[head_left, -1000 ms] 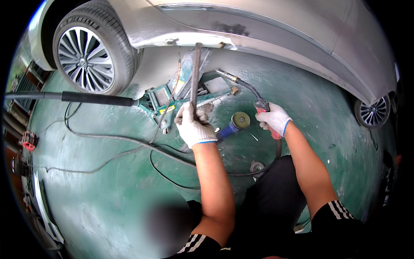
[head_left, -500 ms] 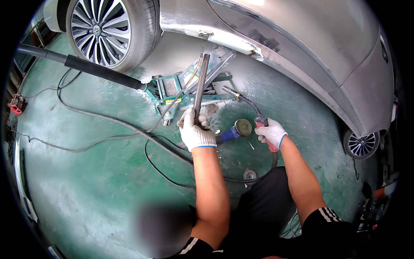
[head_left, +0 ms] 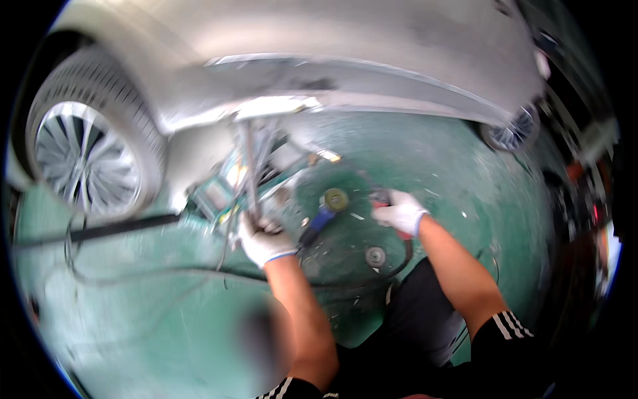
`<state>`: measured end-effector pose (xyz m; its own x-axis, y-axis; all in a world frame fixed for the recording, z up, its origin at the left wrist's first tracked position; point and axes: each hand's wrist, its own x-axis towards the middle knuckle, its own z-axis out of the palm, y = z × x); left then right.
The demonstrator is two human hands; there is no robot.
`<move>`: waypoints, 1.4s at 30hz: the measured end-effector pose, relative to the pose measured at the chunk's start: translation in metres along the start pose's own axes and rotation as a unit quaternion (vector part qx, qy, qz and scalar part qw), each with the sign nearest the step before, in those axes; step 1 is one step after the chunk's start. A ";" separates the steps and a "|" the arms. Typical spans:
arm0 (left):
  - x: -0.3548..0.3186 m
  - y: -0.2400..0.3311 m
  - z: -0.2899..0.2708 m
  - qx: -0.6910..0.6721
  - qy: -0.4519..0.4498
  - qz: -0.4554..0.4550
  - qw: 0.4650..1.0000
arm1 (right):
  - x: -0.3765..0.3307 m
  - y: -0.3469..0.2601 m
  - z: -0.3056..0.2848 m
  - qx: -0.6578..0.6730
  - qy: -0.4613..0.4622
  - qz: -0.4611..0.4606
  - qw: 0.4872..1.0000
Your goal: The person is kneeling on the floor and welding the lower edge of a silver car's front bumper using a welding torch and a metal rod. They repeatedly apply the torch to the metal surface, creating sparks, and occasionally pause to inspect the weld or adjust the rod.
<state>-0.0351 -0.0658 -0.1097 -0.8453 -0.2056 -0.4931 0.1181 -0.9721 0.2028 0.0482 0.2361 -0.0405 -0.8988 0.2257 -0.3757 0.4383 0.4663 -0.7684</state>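
My left hand (head_left: 264, 241), in a white knit glove, is closed around the lower end of a long metal bar (head_left: 252, 174). The bar rises over the jack toward the bare, shiny patch on the car's sill (head_left: 276, 106); blur hides whether its top touches. My right hand (head_left: 401, 211), gloved too, grips the red handle of a welding torch (head_left: 380, 198), whose dark nozzle is smeared by motion. Between my hands a blue angle grinder (head_left: 319, 223) with a yellowish disc lies on the floor. Near my knee is a loose round disc (head_left: 375, 256).
A green floor jack (head_left: 216, 198) stands under the silver car (head_left: 286, 33), its long dark handle (head_left: 126, 229) reaching left. Cables (head_left: 166, 270) run over the green floor. The near wheel (head_left: 90, 156) is at left, another wheel (head_left: 512, 130) far right.
The whole view has swung and blurred, with the car now filling more of the top. Both hands keep their holds; the torch nozzle points less clearly toward the jack.
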 end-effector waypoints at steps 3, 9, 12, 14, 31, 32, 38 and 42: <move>0.034 0.005 -0.009 0.075 -0.099 -0.052 0.991 | -0.042 -0.029 -0.007 -0.213 0.063 -0.022 0.975; 0.111 -0.017 -0.048 0.032 -0.118 -0.112 0.986 | -0.039 -0.029 -0.016 -0.157 0.105 -0.091 0.978; 0.138 0.005 -0.072 0.041 -0.188 -0.123 0.973 | -0.054 -0.042 -0.006 -0.139 0.123 -0.110 0.976; 0.135 -0.002 -0.067 0.071 -0.038 -0.084 0.993 | -0.064 -0.053 -0.008 -0.129 0.111 -0.121 0.978; 0.088 0.057 -0.073 0.206 -0.034 -0.050 0.977 | 0.016 0.046 0.032 -0.152 0.067 -0.028 0.986; 0.060 0.057 -0.057 0.197 -0.047 -0.018 0.979 | 0.023 0.038 0.038 -0.155 0.066 -0.035 0.985; 0.071 0.115 -0.081 0.207 -0.055 -0.002 0.977 | 0.049 0.043 0.060 -0.181 -0.024 -0.070 0.981; 0.056 0.114 -0.082 0.302 -0.116 0.142 0.935 | 0.072 0.054 0.069 -0.180 -0.038 -0.075 0.980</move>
<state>-0.0260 -0.1969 -0.1834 -0.9232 -0.3476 -0.1639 0.0982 -0.6257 0.7738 0.0074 0.2183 -0.1450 -0.9445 0.0725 -0.3203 0.2592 0.7637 -0.5912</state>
